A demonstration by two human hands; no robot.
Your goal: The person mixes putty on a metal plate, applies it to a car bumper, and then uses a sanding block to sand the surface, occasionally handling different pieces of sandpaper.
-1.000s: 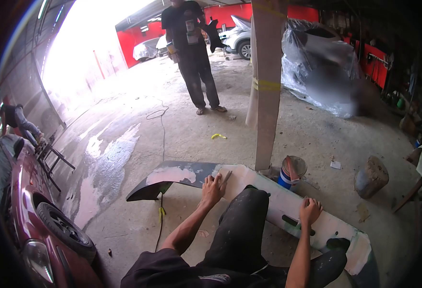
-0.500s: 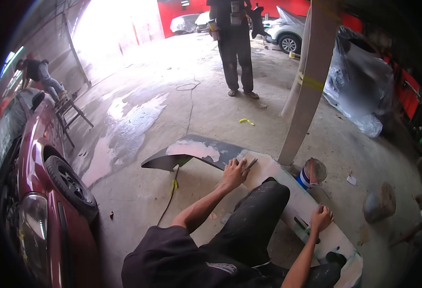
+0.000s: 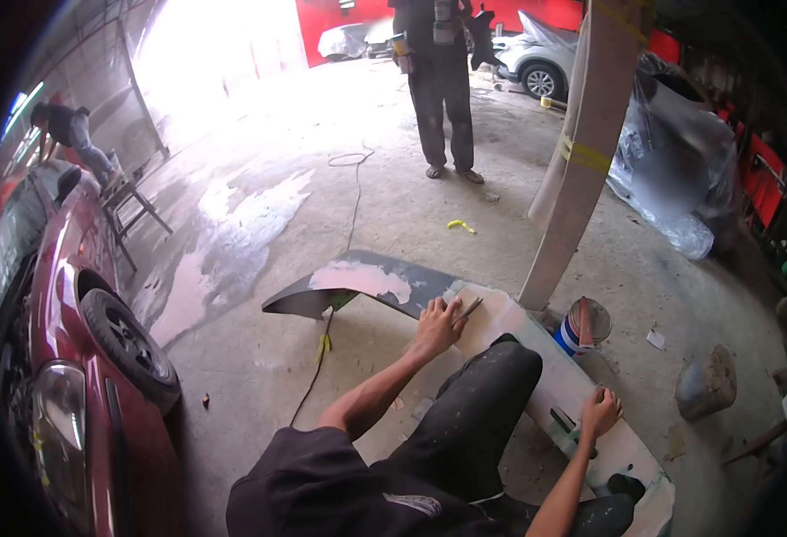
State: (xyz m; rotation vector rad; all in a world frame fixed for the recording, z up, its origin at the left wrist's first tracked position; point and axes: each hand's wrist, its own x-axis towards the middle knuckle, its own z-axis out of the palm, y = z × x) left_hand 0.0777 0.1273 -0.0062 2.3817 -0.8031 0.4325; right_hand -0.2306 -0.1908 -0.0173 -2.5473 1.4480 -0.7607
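Observation:
A long curved car bumper (image 3: 541, 358), patched in dark grey, white and pink, lies across in front of my legs. My left hand (image 3: 438, 328) rests on its middle stretch, fingers bent around a thin flat grey piece (image 3: 470, 308) that looks like folded sandpaper. Further down the bumper, on the right, my right hand (image 3: 601, 413) lies with curled fingers. A small dark bit shows at its fingertips, too little to name. Beside that hand is a dark slot (image 3: 561, 419) in the bumper.
A paint can (image 3: 583, 324) stands behind the bumper, near a post (image 3: 581, 152). A grimy container (image 3: 706, 383) sits right. On the left is a red car (image 3: 98, 358); a cable (image 3: 355, 206) crosses the floor. One person (image 3: 442, 98) stands ahead, another (image 3: 80, 134) works left.
The view has shifted slightly. Both hands keep nearly the same places on the bumper. The person on the left has moved a little.

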